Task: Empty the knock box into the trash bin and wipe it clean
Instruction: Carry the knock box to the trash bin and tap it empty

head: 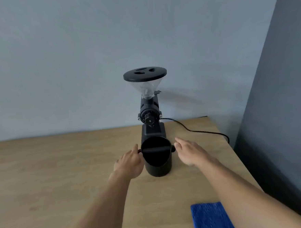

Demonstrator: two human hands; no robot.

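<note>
A black cylindrical knock box (157,164) with a bar across its mouth stands upright on the wooden table (52,170), right in front of a coffee grinder. My left hand (129,162) rests against its left side, fingers extended near the bar's left end. My right hand (190,152) hovers just to the right of the box, fingers apart, a small gap from the bar's right knob. A folded blue cloth (211,218) lies on the table near its front right edge, partly under my right forearm. The inside of the box looks dark; I cannot make out its contents. No trash bin is in view.
A black coffee grinder (149,114) with a clear hopper and black lid stands behind the knock box. Its power cord (200,131) runs right and drops off the table's right edge. A pale wall lies behind the table and a dark panel to the right.
</note>
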